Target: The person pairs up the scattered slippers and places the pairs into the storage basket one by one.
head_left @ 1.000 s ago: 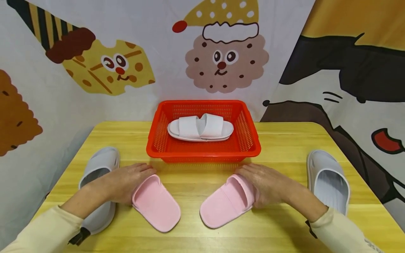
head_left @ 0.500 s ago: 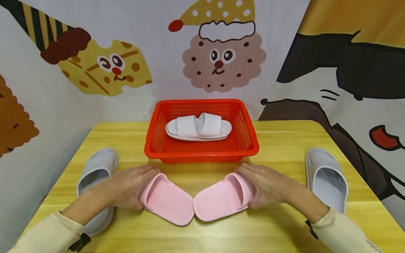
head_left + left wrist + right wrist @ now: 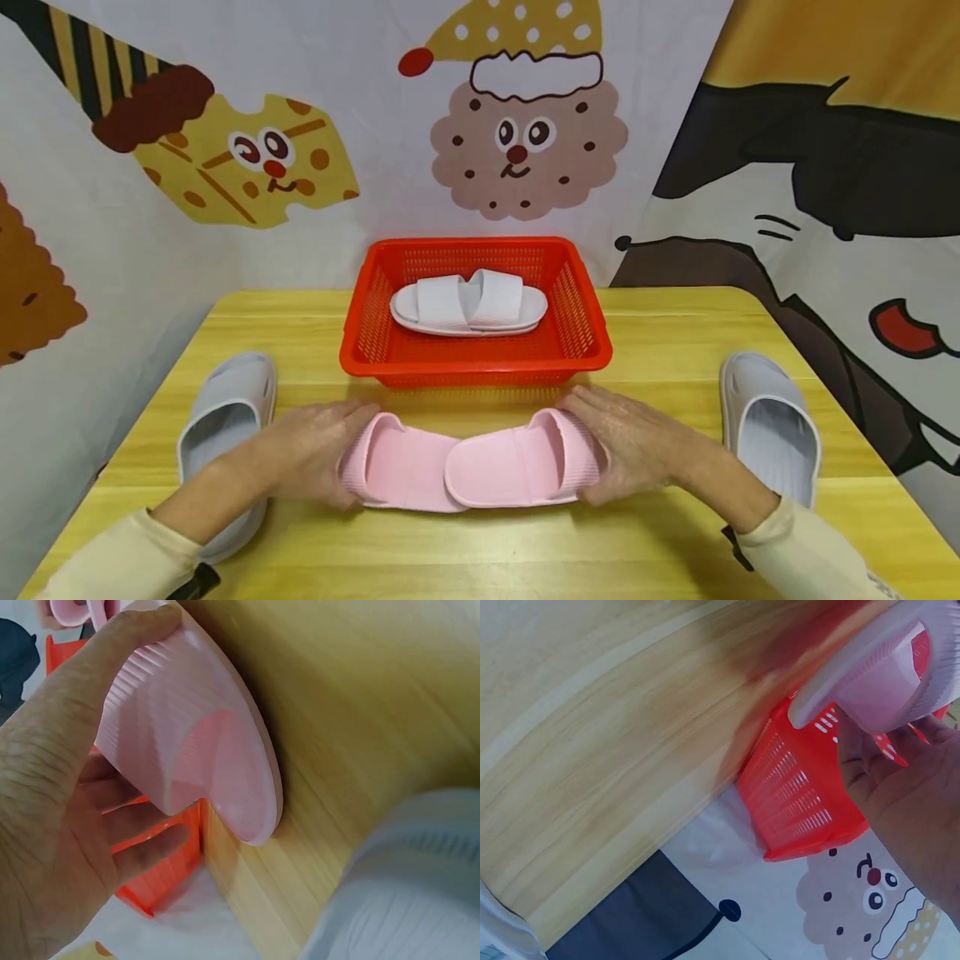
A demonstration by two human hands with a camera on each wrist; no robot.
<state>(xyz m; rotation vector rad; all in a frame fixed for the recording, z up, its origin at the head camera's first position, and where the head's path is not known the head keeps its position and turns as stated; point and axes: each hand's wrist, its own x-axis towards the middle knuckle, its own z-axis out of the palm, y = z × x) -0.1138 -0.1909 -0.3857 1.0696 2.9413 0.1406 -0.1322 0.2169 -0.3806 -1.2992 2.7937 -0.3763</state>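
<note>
Two pink slippers lie heel to heel in the middle of the head view. My left hand (image 3: 311, 454) grips the left pink slipper (image 3: 405, 471) by its toe end, thumb on the near side and fingers on the far side. At the other end, my right hand (image 3: 630, 437) holds the right pink slipper (image 3: 498, 471) around its strap. The right slipper's heel overlaps the left one's heel. In the left wrist view the thumb presses along the ribbed strap (image 3: 146, 712). Fingers of the right hand show beneath the pink slipper (image 3: 881, 686) in the right wrist view.
Behind the slippers, a red basket (image 3: 476, 368) holds a pair of white slippers (image 3: 468, 304). One grey clog (image 3: 225, 425) lies at the left, partly behind my forearm; another grey clog (image 3: 772, 433) lies at the right. A cartoon-printed cloth (image 3: 390, 108) hangs behind the wooden table (image 3: 480, 558).
My left hand has brought its pink slipper rightward and turned it level. The right slipper has shifted slightly left and turned, so the separate heels came together and now overlap.
</note>
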